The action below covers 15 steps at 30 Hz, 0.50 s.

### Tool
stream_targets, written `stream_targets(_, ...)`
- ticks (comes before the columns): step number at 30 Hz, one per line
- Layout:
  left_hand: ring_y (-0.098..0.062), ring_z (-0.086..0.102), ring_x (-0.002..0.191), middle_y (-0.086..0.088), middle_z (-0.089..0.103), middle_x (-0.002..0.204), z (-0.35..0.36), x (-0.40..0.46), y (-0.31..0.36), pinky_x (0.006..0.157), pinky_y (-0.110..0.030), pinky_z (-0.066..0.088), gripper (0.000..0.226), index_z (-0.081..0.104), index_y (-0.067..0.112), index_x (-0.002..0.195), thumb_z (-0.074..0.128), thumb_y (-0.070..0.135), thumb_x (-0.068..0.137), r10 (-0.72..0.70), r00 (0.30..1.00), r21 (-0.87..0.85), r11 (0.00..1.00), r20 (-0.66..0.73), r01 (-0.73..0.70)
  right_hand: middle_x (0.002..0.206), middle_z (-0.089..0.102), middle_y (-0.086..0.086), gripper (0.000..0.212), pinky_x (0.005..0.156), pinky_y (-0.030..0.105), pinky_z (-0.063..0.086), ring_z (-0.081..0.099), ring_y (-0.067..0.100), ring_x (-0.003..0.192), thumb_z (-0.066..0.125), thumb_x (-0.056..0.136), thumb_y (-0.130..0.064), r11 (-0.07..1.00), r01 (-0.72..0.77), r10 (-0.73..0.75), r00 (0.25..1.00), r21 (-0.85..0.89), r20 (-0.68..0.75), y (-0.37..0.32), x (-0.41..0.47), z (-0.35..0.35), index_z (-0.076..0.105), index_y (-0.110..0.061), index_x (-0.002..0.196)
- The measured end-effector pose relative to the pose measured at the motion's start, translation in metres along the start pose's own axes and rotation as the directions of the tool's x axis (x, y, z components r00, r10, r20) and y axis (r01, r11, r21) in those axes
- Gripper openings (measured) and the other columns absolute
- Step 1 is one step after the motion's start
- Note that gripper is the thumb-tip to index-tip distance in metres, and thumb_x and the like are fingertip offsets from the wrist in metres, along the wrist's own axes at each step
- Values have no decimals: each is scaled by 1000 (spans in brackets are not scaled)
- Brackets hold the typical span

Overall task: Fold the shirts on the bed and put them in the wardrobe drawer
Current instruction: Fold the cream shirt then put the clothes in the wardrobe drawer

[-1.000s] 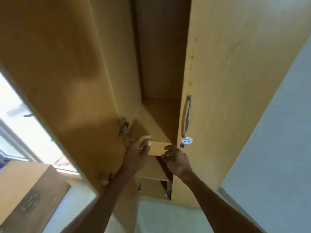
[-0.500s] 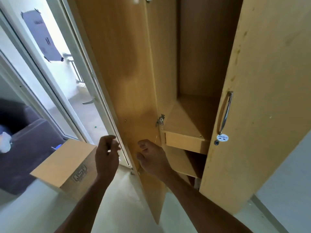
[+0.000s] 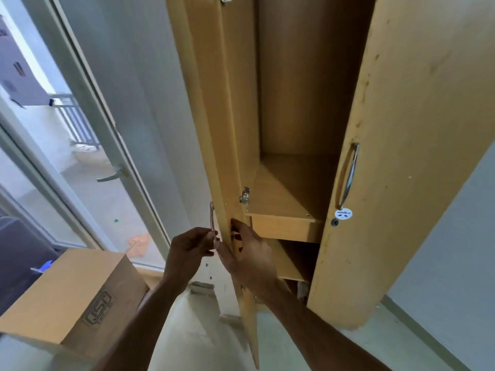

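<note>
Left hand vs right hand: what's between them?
Head view: the open wardrobe door's edge. Left hand holds its handle outside; right hand grips the edge.

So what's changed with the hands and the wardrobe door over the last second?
A second ago both hands were at the drawer front. They drew back, empty, half a second ago. Now the left hand grips the handle of the left wardrobe door, and the right hand holds that door's edge, which has swung toward the camera. The drawer stays shut; the right door and cardboard box are unchanged.
</note>
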<state>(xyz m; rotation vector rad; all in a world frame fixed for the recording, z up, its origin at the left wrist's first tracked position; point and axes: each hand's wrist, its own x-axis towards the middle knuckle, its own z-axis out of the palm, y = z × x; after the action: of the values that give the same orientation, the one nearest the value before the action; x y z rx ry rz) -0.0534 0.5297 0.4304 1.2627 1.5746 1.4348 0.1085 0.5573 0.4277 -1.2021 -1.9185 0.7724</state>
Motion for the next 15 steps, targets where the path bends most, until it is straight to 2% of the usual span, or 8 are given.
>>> stream_targets(5,-20,75,77,-3,76,79,27,20,4,69,-38,60,19,74,14,84,65,2,95,69,972,142,985,226,-103,95,71,-11,33,69,28,61,70,7,76,54,98,-50,998,-55,50,990,-35,-129,19,-6,-23,61,-24,118)
stream_targets(8,-11,73,75,8,75,77,54,29,8,68,-28,60,19,72,23,83,67,10,95,100,938,184,968,332,-168,64,56,-16,23,51,16,42,54,0,51,53,101,-44,989,-90,59,969,-120,-238,36,-7,-37,57,-23,93)
stream_targets(10,-3,71,76,16,73,77,74,35,11,68,-23,59,20,69,29,81,67,16,95,110,917,225,952,384,-208,58,55,-12,30,49,22,43,52,2,47,53,102,-42,982,-130,86,954,-138,-287,50,-5,-51,54,-19,84)
stream_targets(12,-2,70,76,18,70,76,96,42,14,67,-24,59,22,65,32,77,67,20,95,158,883,249,924,442,-290,58,59,-4,33,48,28,46,54,8,46,56,102,-39,975,-158,99,940,-156,-328,61,-2,-67,54,-15,80)
stream_targets(15,-6,70,72,10,69,70,126,58,19,65,-29,56,21,63,22,73,69,23,94,204,852,258,897,482,-360,56,53,-8,29,45,14,36,51,3,46,60,101,-32,966,-180,103,925,-184,-366,79,8,-92,49,-20,78)
